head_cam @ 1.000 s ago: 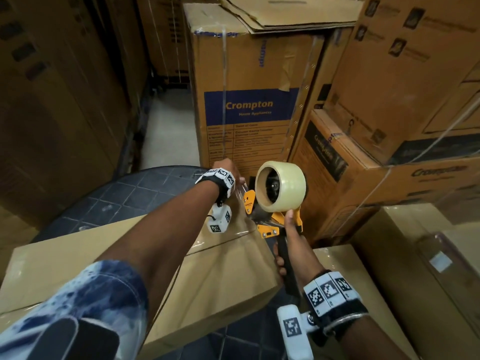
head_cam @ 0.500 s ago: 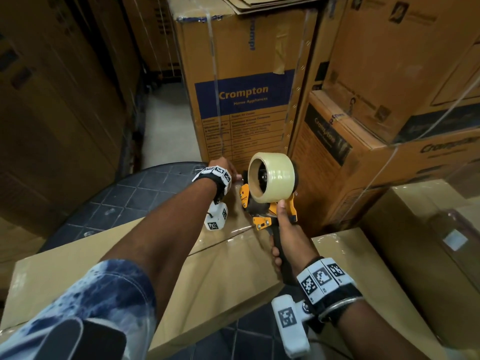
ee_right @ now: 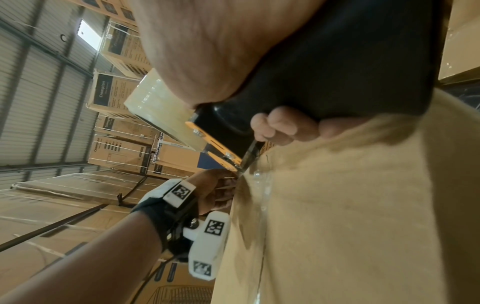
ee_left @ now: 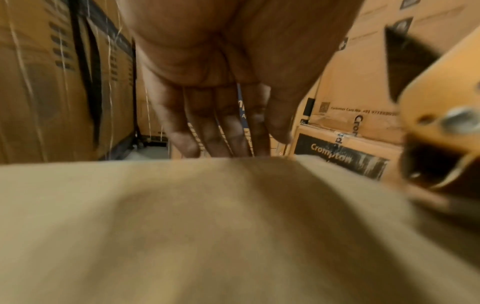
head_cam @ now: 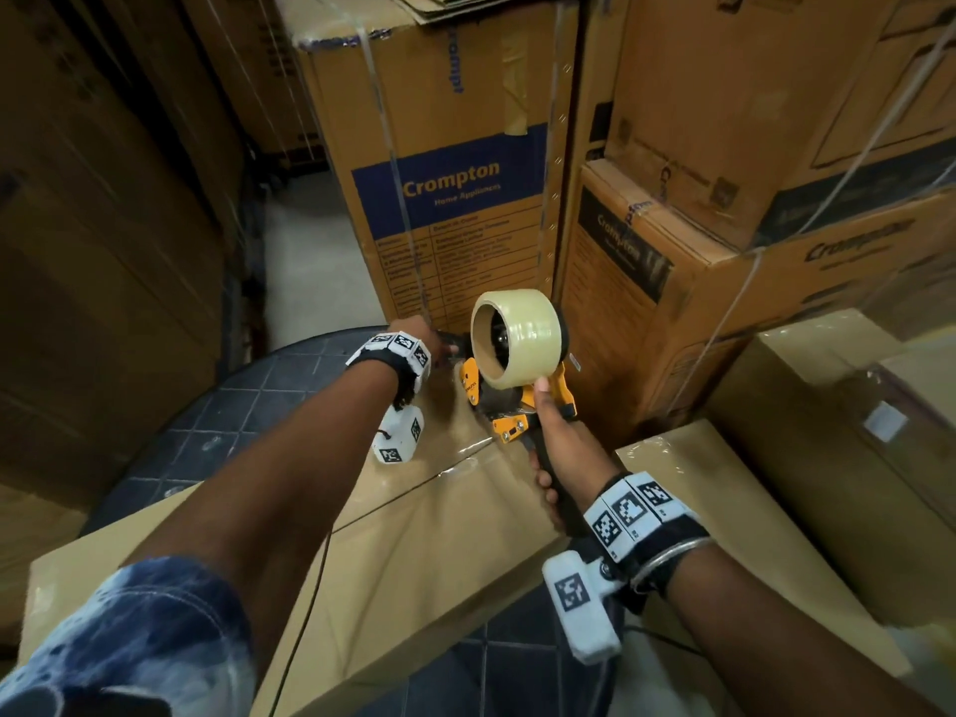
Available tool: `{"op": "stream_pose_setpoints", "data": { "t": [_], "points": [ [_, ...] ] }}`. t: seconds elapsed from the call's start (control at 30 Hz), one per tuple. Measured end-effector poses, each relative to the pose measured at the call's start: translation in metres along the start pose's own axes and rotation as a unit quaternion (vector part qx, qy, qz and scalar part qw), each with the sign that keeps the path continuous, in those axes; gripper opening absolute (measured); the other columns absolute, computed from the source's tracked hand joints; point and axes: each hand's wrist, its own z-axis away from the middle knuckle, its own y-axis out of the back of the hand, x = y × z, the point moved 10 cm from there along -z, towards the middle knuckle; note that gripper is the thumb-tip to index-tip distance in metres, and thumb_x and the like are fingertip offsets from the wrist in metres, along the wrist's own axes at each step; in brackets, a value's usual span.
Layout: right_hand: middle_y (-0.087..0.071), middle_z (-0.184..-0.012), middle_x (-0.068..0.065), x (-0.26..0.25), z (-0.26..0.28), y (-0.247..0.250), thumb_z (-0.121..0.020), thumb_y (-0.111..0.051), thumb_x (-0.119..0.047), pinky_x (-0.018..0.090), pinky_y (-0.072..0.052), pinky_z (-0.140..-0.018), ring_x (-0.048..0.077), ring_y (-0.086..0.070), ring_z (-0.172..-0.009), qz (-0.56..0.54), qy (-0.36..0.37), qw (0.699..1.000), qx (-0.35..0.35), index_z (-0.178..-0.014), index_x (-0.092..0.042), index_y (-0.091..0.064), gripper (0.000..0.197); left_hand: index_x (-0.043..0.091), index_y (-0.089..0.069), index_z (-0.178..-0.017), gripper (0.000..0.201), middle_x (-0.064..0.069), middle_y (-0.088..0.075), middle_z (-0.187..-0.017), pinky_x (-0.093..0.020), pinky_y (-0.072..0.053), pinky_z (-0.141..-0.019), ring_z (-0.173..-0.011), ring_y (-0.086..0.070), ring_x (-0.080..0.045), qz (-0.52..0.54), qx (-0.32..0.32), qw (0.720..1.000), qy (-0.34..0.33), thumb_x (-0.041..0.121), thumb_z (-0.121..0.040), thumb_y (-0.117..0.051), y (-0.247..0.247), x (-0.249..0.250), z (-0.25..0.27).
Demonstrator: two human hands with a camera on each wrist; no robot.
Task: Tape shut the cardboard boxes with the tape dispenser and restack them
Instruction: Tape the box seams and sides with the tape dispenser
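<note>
Cardboard box (head_cam: 414, 551) lies flat on the dark tiled table (head_cam: 170, 458), right in front of the person. From the head view, shiny clear tape runs across its top near the far end, so that part looks stuck down. The right hand (head_cam: 561, 458) has its fingers wrapped tight round the black handle of the tape dispenser (head_cam: 512, 401). The dispenser's front end sits at the far edge of the box, with the big tape roll (head_cam: 517, 338) on top. The left hand (head_cam: 419, 333) reaches over that same far edge. Another plain box (head_cam: 724, 535) lies just beside this one on the right, with shiny film or tape on it too. Tall printed boxes (head_cam: 445, 163) stand behind.

From the left wrist view, the left hand's fingers (ee_left: 207, 127) point straight down past the far edge of the box. They are not curled round anything. They seem to press on the far side, maybe smoothing the tape end, but that side is hidden.

From the right wrist view, the right hand grips the handle hard, and the dispenser's metal edge touches the box top where the shiny tape wrinkles.

I think this strip is almost done. Cutting the tape is probably still left. Putting the boxes back in a stack has not started here.
</note>
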Motion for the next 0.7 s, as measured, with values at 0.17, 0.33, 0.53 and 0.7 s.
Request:
{"op": "stream_pose_setpoints", "data": {
  "t": [0.17, 0.33, 0.53, 0.7],
  "points": [
    [-0.047, -0.048, 0.0, -0.004, 0.004, 0.003, -0.086, -0.021, -0.092, 0.031, -0.04, -0.057, 0.017, -0.044, -0.042, -0.001, 0.005, 1.0, 0.001, -0.06, -0.015, -0.051, 0.087, 0.016, -0.07, -0.096, 0.047, -0.007, -0.067, -0.086, -0.03, -0.046, -0.062, -0.071, -0.059, -0.023, -0.049, 0.003, 0.999, -0.005, 0.059, -0.078, -0.072, -0.013, -0.007, 0.003],
    [-0.045, -0.048, -0.001, -0.003, 0.011, 0.004, -0.084, -0.024, -0.093, 0.027, -0.039, -0.055, 0.015, -0.042, -0.04, -0.002, 0.001, 1.0, -0.002, -0.06, -0.017, -0.048, 0.084, 0.01, -0.07, -0.098, 0.042, -0.011, -0.063, -0.085, -0.033, -0.049, -0.067, -0.073, -0.058, -0.028, -0.032, 0.02, 0.999, -0.014, 0.05, -0.083, -0.073, -0.012, -0.002, 0.013],
    [-0.046, -0.048, -0.003, 0.02, 0.029, 0.017, -0.086, -0.023, -0.092, 0.026, -0.04, -0.051, 0.013, -0.044, -0.04, -0.019, 0.013, 1.0, -0.004, -0.064, -0.015, -0.051, 0.084, 0.007, -0.072, -0.098, 0.042, -0.013, -0.062, -0.085, -0.034, -0.047, -0.067, -0.072, -0.057, -0.028, -0.051, 0.032, 0.998, -0.026, 0.048, -0.089, -0.067, -0.013, 0.002, 0.025],
    [-0.046, -0.054, 0.001, 0.054, 0.049, 0.027, -0.076, -0.024, -0.099, 0.025, -0.037, -0.049, 0.016, -0.042, -0.045, -0.042, -0.03, 0.999, -0.008, -0.071, -0.015, -0.053, 0.09, 0.005, -0.071, -0.104, 0.046, -0.018, -0.066, -0.101, -0.039, -0.052, -0.077, -0.088, -0.064, -0.034, -0.068, 0.013, 0.997, -0.029, 0.048, -0.093, -0.061, -0.015, 0.007, 0.032]
  ]
}}
